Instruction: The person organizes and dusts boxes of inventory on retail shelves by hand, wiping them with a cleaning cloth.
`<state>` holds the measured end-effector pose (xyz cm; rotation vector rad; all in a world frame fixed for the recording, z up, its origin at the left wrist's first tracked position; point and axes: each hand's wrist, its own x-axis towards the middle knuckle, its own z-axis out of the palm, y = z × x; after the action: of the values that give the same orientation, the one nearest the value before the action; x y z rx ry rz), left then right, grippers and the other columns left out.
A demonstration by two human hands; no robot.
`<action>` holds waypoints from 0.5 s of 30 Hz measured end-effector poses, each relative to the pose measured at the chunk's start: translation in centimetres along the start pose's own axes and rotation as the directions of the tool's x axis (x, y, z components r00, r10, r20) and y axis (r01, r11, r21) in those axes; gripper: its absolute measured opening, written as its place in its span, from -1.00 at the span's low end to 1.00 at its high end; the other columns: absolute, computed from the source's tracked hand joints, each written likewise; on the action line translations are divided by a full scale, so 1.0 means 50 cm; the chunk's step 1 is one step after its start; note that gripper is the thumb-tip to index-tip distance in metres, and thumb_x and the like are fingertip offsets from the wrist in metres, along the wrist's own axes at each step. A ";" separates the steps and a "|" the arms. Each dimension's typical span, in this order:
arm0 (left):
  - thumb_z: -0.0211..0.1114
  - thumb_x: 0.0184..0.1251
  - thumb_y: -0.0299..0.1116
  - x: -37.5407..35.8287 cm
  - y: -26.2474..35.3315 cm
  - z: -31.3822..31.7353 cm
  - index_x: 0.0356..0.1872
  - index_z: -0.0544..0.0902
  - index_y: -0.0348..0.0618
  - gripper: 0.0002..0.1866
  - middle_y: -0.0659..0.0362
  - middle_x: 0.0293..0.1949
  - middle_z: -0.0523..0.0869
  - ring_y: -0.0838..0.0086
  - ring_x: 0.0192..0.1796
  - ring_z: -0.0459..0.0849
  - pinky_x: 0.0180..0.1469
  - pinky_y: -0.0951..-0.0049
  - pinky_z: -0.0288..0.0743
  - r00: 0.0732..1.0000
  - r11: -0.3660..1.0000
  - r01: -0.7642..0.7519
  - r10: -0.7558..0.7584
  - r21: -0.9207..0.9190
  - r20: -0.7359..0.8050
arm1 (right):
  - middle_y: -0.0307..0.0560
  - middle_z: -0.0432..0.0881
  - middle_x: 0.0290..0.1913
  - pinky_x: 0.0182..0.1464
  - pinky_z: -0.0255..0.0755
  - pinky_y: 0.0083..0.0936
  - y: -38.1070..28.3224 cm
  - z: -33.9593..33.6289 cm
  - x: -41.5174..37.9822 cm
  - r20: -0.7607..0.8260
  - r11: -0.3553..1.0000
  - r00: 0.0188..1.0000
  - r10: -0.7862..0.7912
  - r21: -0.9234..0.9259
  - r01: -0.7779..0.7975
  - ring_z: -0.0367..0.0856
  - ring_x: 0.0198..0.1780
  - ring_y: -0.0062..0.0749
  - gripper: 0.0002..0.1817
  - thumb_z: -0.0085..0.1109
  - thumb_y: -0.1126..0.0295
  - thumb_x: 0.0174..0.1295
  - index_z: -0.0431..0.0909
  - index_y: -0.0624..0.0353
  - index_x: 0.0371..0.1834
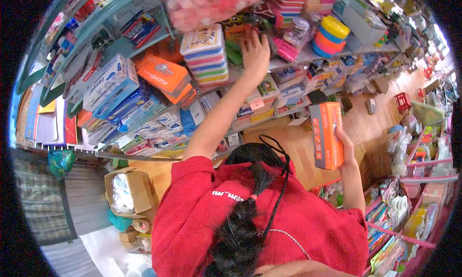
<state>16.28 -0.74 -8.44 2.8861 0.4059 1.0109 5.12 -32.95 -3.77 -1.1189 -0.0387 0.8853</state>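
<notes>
My left hand [256, 52] reaches up to the shelf with its fingers spread, over a green item [234, 52] and some dark items whose kind I cannot make out. Just left of it stands a stack of colourful-edged tins or boxes [204, 56]. A pink item [286, 50] lies to its right. My right hand [347, 144] is closed round an orange and grey box [327, 135], held upright out to the right, away from the shelf. Only part of its fingers shows.
Orange boxes [163, 76] and blue boxes [113, 84] crowd the shelf's left. A round stacked container [331, 35] and a clear jar [297, 31] stand to the right. Books line the tier below. An open carton [129, 193] sits on the floor; a goods rack [428, 181] stands right.
</notes>
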 end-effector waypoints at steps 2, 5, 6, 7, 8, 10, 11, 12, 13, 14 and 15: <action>0.13 0.20 -0.43 -0.001 0.004 -0.007 0.06 0.46 -0.20 -0.63 -0.11 0.08 0.44 -0.02 0.19 0.39 0.26 -0.03 0.21 0.999 0.994 0.028 -0.032 -0.102 -0.037 | 0.04 0.54 0.07 0.03 0.52 -0.31 0.003 -0.006 0.011 0.028 0.999 0.998 0.048 0.014 -0.048 0.60 -0.01 -0.24 -0.33 0.06 0.00 0.22 0.28 0.26 0.26; 0.28 0.11 -0.40 -0.018 0.012 -0.096 -0.02 0.50 -0.20 -0.63 -0.03 -0.01 0.50 0.06 0.08 0.47 0.20 0.16 0.29 0.977 0.737 -0.151 0.008 -0.659 -0.214 | 0.02 0.56 0.05 -0.02 0.54 -0.36 0.002 0.030 0.032 0.018 0.999 0.999 0.037 -0.027 -0.036 0.62 -0.04 -0.29 -0.38 0.02 0.04 0.27 0.28 0.26 0.26; 0.31 0.10 -0.38 -0.021 0.009 -0.127 -0.03 0.52 -0.19 -0.63 -0.01 0.01 0.51 0.10 0.08 0.49 0.20 0.23 0.31 0.963 0.617 -0.224 0.018 -0.755 -0.270 | 0.02 0.56 0.05 -0.01 0.54 -0.34 0.000 0.041 0.042 0.037 0.998 0.998 0.049 -0.045 -0.047 0.61 -0.04 -0.28 -0.36 0.03 0.02 0.25 0.28 0.26 0.26; 0.26 0.15 -0.40 -0.037 0.012 -0.181 -0.09 0.56 -0.19 -0.72 0.04 -0.04 0.55 0.20 0.06 0.51 0.17 0.27 0.33 0.962 0.568 -0.225 -0.001 -0.792 -0.274 | 0.03 0.55 0.04 0.01 0.53 -0.33 -0.004 0.053 0.054 0.060 0.996 0.996 0.061 -0.063 -0.057 0.61 -0.03 -0.27 -0.35 0.04 0.01 0.24 0.28 0.25 0.26; 0.25 0.16 -0.40 -0.059 0.004 -0.231 -0.09 0.56 -0.18 -0.72 0.05 -0.03 0.56 0.22 0.07 0.51 0.17 0.29 0.33 0.975 0.491 -0.203 0.022 -0.847 -0.221 | 0.03 0.55 0.04 0.02 0.52 -0.32 -0.007 0.067 0.069 0.085 0.994 0.994 0.071 -0.083 -0.064 0.60 -0.02 -0.25 -0.34 0.05 -0.01 0.23 0.28 0.25 0.26; 0.24 0.18 -0.37 -0.116 -0.018 -0.328 -0.10 0.57 -0.17 -0.74 0.06 -0.02 0.56 0.25 0.09 0.51 0.17 0.31 0.33 0.985 0.401 -0.172 0.059 -0.900 -0.162 | 0.02 0.54 0.05 -0.05 0.56 -0.27 -0.011 0.099 0.105 0.185 0.994 0.980 0.077 -0.091 -0.061 0.61 -0.04 -0.26 -0.34 -0.01 -0.04 0.26 0.26 0.21 0.28; 0.23 0.20 -0.34 -0.148 -0.026 -0.371 -0.12 0.57 -0.16 -0.76 0.06 -0.01 0.56 0.26 0.09 0.51 0.17 0.31 0.33 0.986 0.389 -0.167 0.066 -0.906 -0.154 | 0.02 0.54 0.06 -0.08 0.56 -0.26 -0.013 0.114 0.124 0.262 0.994 0.961 0.092 -0.084 -0.072 0.61 -0.05 -0.27 -0.34 -0.03 -0.06 0.27 0.25 0.20 0.29; 0.27 0.18 -0.26 -0.181 -0.036 -0.411 -0.08 0.58 -0.10 -0.71 0.02 0.04 0.53 0.21 0.13 0.49 0.19 0.28 0.32 0.986 0.451 -0.166 0.097 -0.877 -0.137 | 0.02 0.53 0.06 -0.10 0.57 -0.25 -0.015 0.130 0.144 0.337 0.993 0.935 0.109 -0.080 -0.087 0.61 -0.05 -0.27 -0.33 -0.05 -0.07 0.28 0.25 0.19 0.30; 0.31 0.16 -0.19 -0.209 -0.041 -0.440 -0.04 0.59 -0.03 -0.65 -0.02 0.10 0.50 0.16 0.16 0.47 0.20 0.26 0.31 0.986 0.510 -0.162 0.122 -0.845 -0.115 | 0.03 0.52 0.09 -0.16 0.58 -0.23 -0.014 0.146 0.164 0.394 0.991 0.910 0.132 -0.022 -0.134 0.61 -0.07 -0.27 -0.32 -0.10 -0.12 0.30 0.24 0.17 0.31; 0.34 0.12 -0.12 -0.226 -0.040 -0.459 0.00 0.58 0.04 -0.59 -0.05 0.15 0.45 0.12 0.19 0.44 0.21 0.22 0.31 0.978 0.600 -0.201 0.164 -0.774 -0.127 | 0.02 0.51 0.10 -0.14 0.57 -0.24 -0.019 0.167 0.181 0.449 0.986 0.883 0.135 0.026 -0.164 0.61 -0.06 -0.26 -0.32 -0.12 -0.12 0.31 0.23 0.16 0.32; 0.37 0.07 -0.05 -0.241 -0.037 -0.473 0.05 0.57 0.11 -0.52 -0.07 0.19 0.41 0.08 0.22 0.41 0.22 0.19 0.30 0.970 0.679 -0.235 0.204 -0.695 -0.129 | 0.01 0.51 0.11 -0.12 0.57 -0.24 -0.025 0.191 0.196 0.499 0.977 0.855 0.140 0.072 -0.202 0.60 -0.06 -0.25 -0.32 -0.14 -0.12 0.32 0.23 0.15 0.33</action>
<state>-7.88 -2.91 2.55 2.2238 -0.3024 0.9701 8.17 -19.67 -2.09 -0.7651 -0.3075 1.3030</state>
